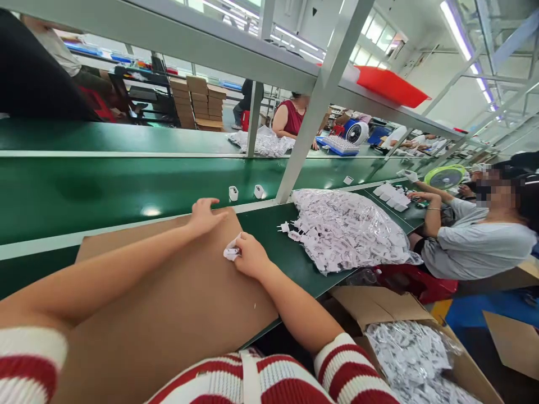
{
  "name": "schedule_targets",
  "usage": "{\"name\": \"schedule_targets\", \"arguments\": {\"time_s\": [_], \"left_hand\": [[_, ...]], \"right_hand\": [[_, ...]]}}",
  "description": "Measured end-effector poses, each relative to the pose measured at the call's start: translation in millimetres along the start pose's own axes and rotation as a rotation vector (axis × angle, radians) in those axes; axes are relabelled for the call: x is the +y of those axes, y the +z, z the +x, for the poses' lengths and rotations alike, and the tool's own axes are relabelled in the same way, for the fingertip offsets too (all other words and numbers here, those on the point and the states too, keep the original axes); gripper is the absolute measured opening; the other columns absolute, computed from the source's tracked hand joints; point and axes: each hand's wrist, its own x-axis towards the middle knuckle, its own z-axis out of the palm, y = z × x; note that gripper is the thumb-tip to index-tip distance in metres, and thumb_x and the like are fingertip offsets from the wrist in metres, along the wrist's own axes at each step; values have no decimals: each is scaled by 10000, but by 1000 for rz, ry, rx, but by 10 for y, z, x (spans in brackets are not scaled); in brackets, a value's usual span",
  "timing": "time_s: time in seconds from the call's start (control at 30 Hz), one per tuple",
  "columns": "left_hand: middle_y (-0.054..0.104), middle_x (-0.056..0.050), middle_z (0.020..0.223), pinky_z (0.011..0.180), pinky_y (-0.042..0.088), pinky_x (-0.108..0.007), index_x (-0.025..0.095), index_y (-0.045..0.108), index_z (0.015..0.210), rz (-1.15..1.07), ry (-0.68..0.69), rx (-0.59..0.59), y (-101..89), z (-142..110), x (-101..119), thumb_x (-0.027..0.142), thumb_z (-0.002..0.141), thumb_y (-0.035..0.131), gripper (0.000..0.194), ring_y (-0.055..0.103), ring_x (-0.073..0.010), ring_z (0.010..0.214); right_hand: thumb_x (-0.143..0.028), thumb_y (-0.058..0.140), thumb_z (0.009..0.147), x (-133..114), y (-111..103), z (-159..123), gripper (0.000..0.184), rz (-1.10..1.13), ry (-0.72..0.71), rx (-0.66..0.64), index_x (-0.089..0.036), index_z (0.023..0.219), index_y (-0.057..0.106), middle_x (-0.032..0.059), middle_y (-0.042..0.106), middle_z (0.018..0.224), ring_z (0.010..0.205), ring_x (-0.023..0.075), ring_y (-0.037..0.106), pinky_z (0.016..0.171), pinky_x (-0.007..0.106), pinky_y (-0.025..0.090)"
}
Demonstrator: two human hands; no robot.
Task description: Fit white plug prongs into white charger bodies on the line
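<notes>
Piece [231, 253], small and white with a grey patch, sits pinched in the right hand [253, 257] over brown cardboard [189, 303]. I see the left hand [204, 217] loosely spread near the cardboard's far edge.

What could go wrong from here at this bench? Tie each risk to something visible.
1. The small, rounded white part, held in the right hand, may slip loose.
2. The loose white plug pieces beside the bulging clear plastic bag could scatter if that hand brushes them.
3. The small white boxy housing nearest the left hand, on the glossy green surface, might get knocked over.
</notes>
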Motion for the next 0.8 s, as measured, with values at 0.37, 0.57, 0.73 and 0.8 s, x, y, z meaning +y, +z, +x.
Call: {"name": "schedule_targets", "arguments": {"time_s": [0.37,0.57,0.73,0.8], "left_hand": [[586,-161,1399,1137,429,-423,149,556,1390,-96,79,-99,181,821,144,301,811,694,614,557,-322,1286],[554,-109,1449,1119,462,-379,166,484,1476,-222,232,-201,-114,78,-26,394,870,596,658,570,-282,1270],[478,-112,1526,1187,394,-397,215,425,1515,-231,415,-471,-329,-919,-125,405,938,516,615,484,-285,1381],[443,-122,1548,1219,350,-416,218,360,1545,-267,451,-515,-308,-1209,-115,362,962,486,613,448,-270,1412]], "right_hand": [[-352,858,657,75,6,192,281,1125,320,299,-208,881,768,0,696,892,698,113,557,674,263,453],[-348,864,623,159,-120,205,337,1558,519,215,-198,891,724,-2,716,853,723,108,592,680,242,480],[-347,863,624,68,-105,106,366,1559,466,151,-201,936,740,13,730,930,748,109,594,699,246,492],[-381,860,643,8,-74,62,384,1400,404,190,-196,958,742,26,732,947,768,125,597,702,266,492]]}}
